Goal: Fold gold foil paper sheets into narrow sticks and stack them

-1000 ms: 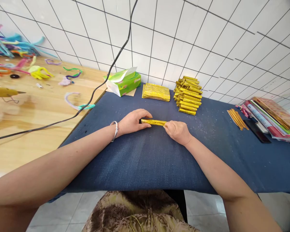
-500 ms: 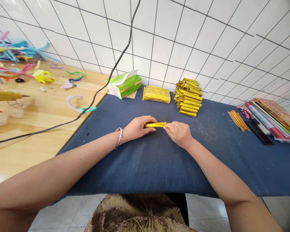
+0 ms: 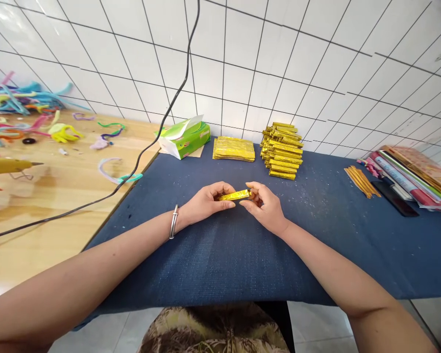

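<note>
Right hand (image 3: 266, 209) has loosened from its earlier fist, thumb and forefinger now parted about one end of the gold strip (image 3: 234, 196); contact cannot be determined. Left hand (image 3: 201, 203) pinches the other end, over the blue-covered tabletop (image 3: 206, 267).

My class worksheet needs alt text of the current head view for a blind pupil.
A person's left hand holds a narrow gold strip, the right hand at its other end, over blue cloth. Behind lie stacked gold sheets and piled gold strips.
</note>
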The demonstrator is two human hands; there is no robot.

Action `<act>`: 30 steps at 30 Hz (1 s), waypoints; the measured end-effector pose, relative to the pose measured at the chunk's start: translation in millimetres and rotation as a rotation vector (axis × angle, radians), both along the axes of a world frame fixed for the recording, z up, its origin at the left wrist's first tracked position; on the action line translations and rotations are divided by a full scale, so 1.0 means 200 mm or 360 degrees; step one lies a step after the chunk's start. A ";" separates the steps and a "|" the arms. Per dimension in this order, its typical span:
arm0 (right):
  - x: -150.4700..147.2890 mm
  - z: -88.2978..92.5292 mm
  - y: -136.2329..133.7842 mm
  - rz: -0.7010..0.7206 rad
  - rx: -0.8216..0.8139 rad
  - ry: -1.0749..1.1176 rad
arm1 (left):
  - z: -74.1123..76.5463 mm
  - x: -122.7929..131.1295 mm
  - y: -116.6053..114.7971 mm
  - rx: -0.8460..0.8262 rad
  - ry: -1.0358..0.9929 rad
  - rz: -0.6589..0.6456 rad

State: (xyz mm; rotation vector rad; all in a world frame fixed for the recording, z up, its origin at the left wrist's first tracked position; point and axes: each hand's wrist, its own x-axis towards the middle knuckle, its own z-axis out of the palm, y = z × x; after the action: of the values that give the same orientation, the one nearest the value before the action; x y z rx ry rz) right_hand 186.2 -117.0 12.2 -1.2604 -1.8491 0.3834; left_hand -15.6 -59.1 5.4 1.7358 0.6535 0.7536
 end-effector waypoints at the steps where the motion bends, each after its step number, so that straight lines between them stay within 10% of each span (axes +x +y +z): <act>1: 0.00 0.00 0.00 0.0012 0.0005 -0.0002 | 0.00 0.00 0.00 0.0012 0.0015 -0.0010; 19: -0.05 0.06 -0.08 0.0168 0.0341 -0.0346 | -0.03 0.01 -0.02 0.0638 0.0282 0.0099; 30: 0.03 0.00 0.01 0.0121 0.0003 -0.0609 | -0.05 -0.03 0.09 0.0931 0.0507 0.0436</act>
State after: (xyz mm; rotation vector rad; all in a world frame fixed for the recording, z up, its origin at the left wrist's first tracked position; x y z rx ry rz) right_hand 191.6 -114.9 13.1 -1.3339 -2.2218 0.1879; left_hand -20.9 -41.8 -3.7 2.3633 0.9686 0.9276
